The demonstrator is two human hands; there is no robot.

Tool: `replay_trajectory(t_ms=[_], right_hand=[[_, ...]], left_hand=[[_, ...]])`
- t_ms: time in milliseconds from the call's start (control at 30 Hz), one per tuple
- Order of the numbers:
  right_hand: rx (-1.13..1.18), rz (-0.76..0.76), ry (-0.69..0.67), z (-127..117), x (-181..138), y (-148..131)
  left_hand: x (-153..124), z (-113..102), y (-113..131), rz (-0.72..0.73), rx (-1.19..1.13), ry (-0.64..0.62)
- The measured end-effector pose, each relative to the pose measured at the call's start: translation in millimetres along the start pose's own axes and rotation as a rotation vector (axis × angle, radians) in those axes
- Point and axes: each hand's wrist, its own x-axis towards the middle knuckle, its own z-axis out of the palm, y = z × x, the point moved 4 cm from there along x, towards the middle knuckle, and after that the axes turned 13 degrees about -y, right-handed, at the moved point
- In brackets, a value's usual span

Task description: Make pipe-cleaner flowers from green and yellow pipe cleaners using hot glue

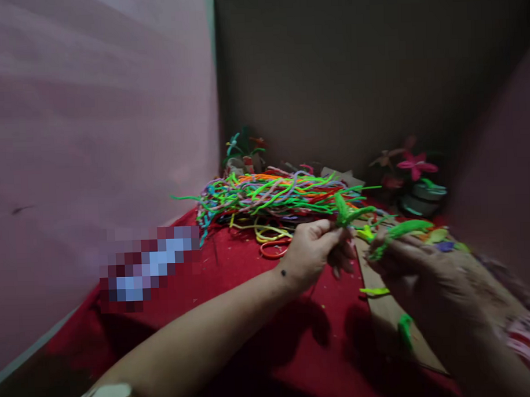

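My left hand (315,249) is closed in a pinch on a twisted green pipe cleaner piece (349,214) held above the red cloth (233,292). Just to its right, my right hand (417,271), blurred by motion, grips another green pipe cleaner (400,231). The two hands are close together, a few centimetres apart. Behind them lies a big heap of loose pipe cleaners (273,198) in green, orange, yellow, blue and pink.
A strip of cardboard (391,315) lies under my right hand with small green bits (405,328) on it. Finished pipe-cleaner flowers in pots stand at the back left (244,153) and back right (414,179). Walls close in on the left, back and right.
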Motion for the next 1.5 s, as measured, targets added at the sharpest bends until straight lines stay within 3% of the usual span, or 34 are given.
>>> replay_trajectory(t_ms=[67, 133, 333, 567, 900, 1500], right_hand=[[0.157, 0.152, -0.054, 9.9, -1.4, 4.9], [0.225, 0.194, -0.059, 16.0, -3.2, 7.1], [0.204, 0.139, -0.088, 24.6, -6.7, 7.6], [0.099, 0.102, -0.125, 25.6, -3.8, 4.8], [-0.030, 0.093, -0.133, 19.0, -3.8, 6.8], [0.060, 0.110, -0.119, 19.9, -3.3, 10.9]], left_hand=[[-1.0, 0.2, 4.8, 0.008, 0.124, 0.050], [-1.7, 1.4, 8.6, 0.016, 0.228, 0.078], [-3.6, 3.9, 13.2, 0.046, 0.402, 0.101], [-1.2, 1.7, 7.9, 0.003, 0.300, 0.039], [0.1, -1.9, 5.7, -0.115, 0.171, 0.048], [3.1, -4.7, -0.8, -0.194, 0.193, -0.040]])
